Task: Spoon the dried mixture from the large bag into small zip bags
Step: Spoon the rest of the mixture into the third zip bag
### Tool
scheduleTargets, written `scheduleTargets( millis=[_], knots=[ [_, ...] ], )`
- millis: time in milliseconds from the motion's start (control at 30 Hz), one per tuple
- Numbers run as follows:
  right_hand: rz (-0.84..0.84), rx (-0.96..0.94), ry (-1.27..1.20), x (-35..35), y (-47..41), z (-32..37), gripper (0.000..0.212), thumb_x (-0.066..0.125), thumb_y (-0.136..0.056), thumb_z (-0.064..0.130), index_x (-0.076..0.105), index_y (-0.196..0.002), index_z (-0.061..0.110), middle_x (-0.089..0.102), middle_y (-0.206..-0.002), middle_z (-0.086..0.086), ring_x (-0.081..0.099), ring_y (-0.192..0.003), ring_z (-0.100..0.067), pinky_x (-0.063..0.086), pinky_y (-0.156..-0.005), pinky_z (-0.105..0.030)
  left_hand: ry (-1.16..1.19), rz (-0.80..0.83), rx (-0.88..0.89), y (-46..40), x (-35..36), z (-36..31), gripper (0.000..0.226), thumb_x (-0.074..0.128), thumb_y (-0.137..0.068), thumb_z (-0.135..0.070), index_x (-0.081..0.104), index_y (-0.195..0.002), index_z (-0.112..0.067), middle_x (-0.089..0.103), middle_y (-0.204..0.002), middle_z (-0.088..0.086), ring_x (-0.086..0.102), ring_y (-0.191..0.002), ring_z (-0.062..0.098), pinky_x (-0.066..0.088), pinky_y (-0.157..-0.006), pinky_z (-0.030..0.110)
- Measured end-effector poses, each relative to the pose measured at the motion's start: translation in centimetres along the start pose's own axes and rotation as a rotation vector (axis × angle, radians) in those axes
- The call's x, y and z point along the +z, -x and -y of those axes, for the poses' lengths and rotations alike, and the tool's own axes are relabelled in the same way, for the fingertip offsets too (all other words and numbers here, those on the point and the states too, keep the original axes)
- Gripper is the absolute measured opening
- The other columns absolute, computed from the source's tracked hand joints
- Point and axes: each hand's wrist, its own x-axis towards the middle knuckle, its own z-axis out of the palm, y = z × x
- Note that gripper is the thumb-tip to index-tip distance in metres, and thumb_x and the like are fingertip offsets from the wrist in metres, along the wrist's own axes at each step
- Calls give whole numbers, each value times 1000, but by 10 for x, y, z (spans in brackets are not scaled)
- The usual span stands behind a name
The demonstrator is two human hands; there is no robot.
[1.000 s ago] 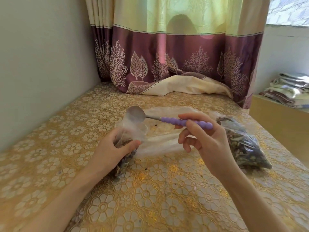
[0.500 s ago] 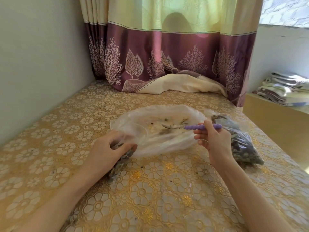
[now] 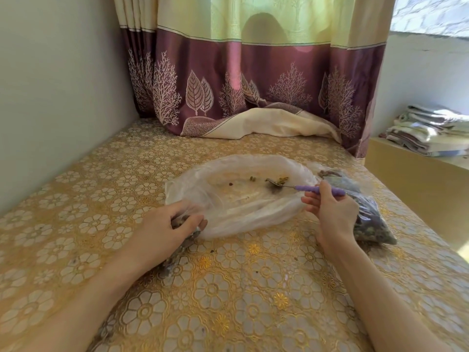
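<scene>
floral tablecloth (image 3: 228, 288); right hand (image 3: 332, 212) gripping spoon (image 3: 304, 187) inside large bag (image 3: 228, 199)

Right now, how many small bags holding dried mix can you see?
2. One small clear zip bag of dried mix is gripped in the left hand; one fuller clear bag of dark dried mix lies behind the right hand. Others may be hidden.

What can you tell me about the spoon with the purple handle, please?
The spoon has a ribbed purple handle and a thin metal neck and bowl. It lies nearly level, bowl to the left, inside the large clear bag, where a small heap of greenish dried bits sits in or right at the bowl. The right hand pinches the handle near its middle; nothing else touches it.
</scene>
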Motion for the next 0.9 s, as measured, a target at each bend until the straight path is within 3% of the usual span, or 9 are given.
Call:
scheduleTargets(
  millis=[233,467,600,700,800,900],
  knots=[
    [-80,-107,180,-4,1,0,36,49,-99,28,74,-78,12,71,-73,-8,64,-57,-12,52,-58,-23,6,19,-1,0,-1,-1,20,58,-88,-36,69,-88,-19,67,-76,8,53,-72,10,38,-61,16],
    [-123,-115,256,-2,-1,-3,30,49,-97,23,74,-86,9,72,-77,-4,63,-58,-3,47,-53,-9,47,45,-30,1,-2,-6,8,58,-88,-36,65,-85,-38,65,-74,-23,53,-76,-12,36,-61,3],
    [-70,22,103,-2,2,-2,28,50,-97,17,71,-78,13,72,-80,-7,62,-61,-9,54,-67,-24,49,57,-7,1,-3,-7,10,58,-89,-35,61,-82,-43,57,-72,-41,51,-70,-19,33,-58,1],
    [-50,122,-91,-4,4,3,28,50,-95,9,69,-75,5,72,-80,-9,59,-59,-11,52,-56,-18,78,54,-14,1,-3,-6,10,59,-88,-35,62,-82,-42,58,-71,-38,52,-69,-17,33,-57,2],
    [-27,136,-162,-3,7,8,24,50,-93,6,68,-77,2,73,-76,-7,59,-59,-11,51,-52,-16,136,20,-52,1,-2,-3,8,61,-87,-33,66,-84,-39,66,-75,-23,56,-70,-7,38,-59,9],
    [12,103,-169,-1,11,11,18,50,-92,5,66,-88,-2,74,-80,-9,59,-59,-11,49,-53,-16,166,-6,-49,1,-2,-1,8,61,-87,-31,67,-83,-34,60,-60,-19,48,-54,0,35,-52,11]
  ],
)
